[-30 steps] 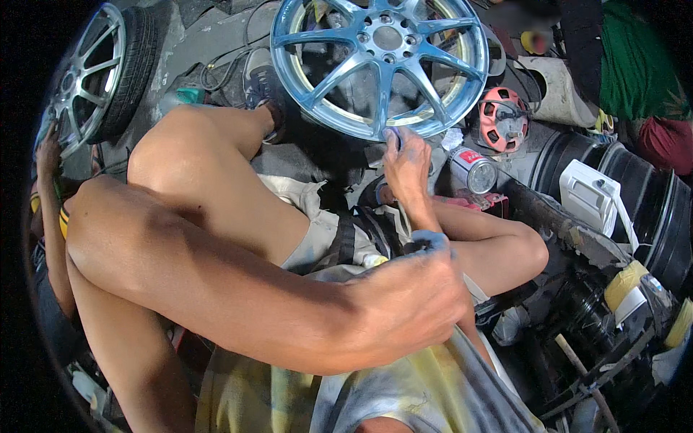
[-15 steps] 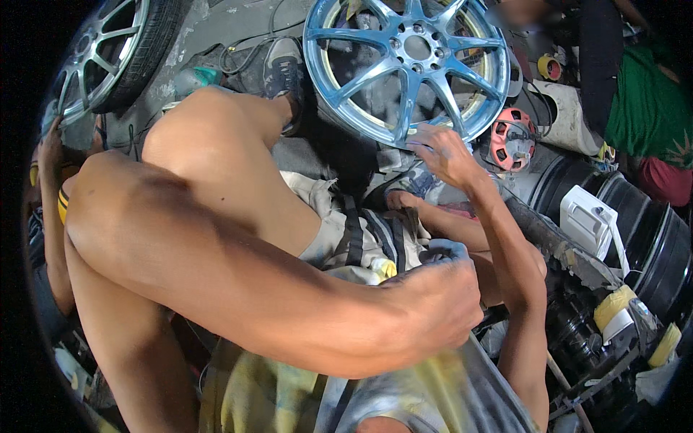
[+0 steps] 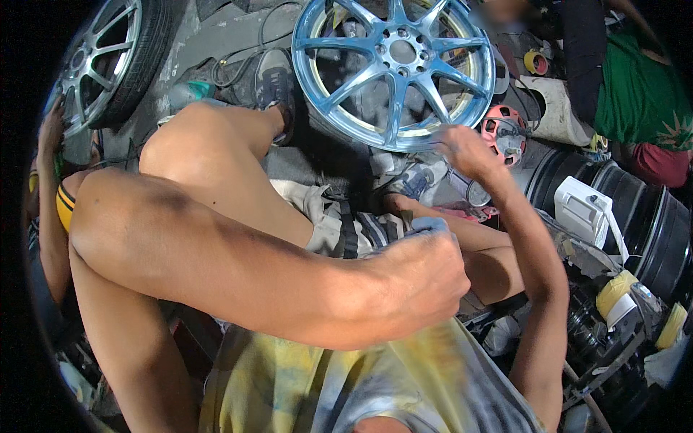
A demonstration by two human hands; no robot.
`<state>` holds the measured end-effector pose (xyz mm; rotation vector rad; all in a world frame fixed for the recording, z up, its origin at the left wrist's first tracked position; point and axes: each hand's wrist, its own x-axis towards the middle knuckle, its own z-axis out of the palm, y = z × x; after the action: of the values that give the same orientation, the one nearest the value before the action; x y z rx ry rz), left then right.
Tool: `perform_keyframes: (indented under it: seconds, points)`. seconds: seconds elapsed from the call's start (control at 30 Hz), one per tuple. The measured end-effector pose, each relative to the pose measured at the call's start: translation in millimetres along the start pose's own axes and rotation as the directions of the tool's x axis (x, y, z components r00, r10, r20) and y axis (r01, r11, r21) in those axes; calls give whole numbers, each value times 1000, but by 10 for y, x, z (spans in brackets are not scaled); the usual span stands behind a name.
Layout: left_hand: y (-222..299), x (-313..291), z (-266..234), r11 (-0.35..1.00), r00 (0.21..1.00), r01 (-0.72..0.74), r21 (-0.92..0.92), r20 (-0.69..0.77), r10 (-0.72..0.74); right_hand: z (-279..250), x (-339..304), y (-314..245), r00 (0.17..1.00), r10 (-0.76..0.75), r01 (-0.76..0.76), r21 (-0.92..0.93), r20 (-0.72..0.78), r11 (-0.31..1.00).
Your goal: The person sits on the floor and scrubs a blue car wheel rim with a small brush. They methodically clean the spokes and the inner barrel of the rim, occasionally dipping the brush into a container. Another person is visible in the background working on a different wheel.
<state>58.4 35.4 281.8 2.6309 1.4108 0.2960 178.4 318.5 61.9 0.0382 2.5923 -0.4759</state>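
Observation:
A blue wheel rim (image 3: 395, 86) with several spokes sits at the top centre, beyond my knees. My right hand (image 3: 468, 150) is at its lower right edge, the fingers curled and slightly blurred against the rim. Whether a small thing is in those fingers is hidden. My left hand (image 3: 422, 278) is closed in a fist above my lap, with the forearm lying across the view. A grey-blue patch (image 3: 431, 224) shows at the top of this fist; I cannot tell if it is a held thing or a stained thumb. The fist is apart from the rim.
A tyre (image 3: 148, 61) on a silver wheel stands at the upper left, with another person's hand (image 3: 52, 130) beside it. On the right are a red slotted round object (image 3: 503, 133), black drums (image 3: 613, 195), a white plastic box (image 3: 581, 211) and a person in green (image 3: 642, 94).
My right hand has shifted right and slightly down along the rim's edge, its fingers more curled. My left fist has moved a little up and left. The whole view has shifted slightly.

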Motion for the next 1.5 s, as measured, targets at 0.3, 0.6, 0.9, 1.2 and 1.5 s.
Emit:
perform_keyframes:
  seconds: [0.3, 0.6, 0.9, 1.2, 1.5]
  points:
    - [70, 144, 149, 972, 960, 163, -170, 255, -116, -103, 164, -605, 987, -127, 154, 328, -104, 932]
    - [-1215, -166, 488, 807, 736, 590, -29, 429, -523, 301, -641, 52, 823, 548, -273, 743, -149, 611]
    - [-2497, -611, 1674, 480, 478, 877, -13, 120, -870, 394, -362, -261, 611, 259, -93, 257, -748, 962]
    - [-2358, -845, 2216, 444, 431, 889, -109, -125, -894, 494, -291, -147, 695, 114, -77, 84, -710, 993]
    - [-2420, -892, 2293, 463, 444, 885, -43, -214, -870, 458, -227, -40, 753, 8, -35, -27, -658, 999]
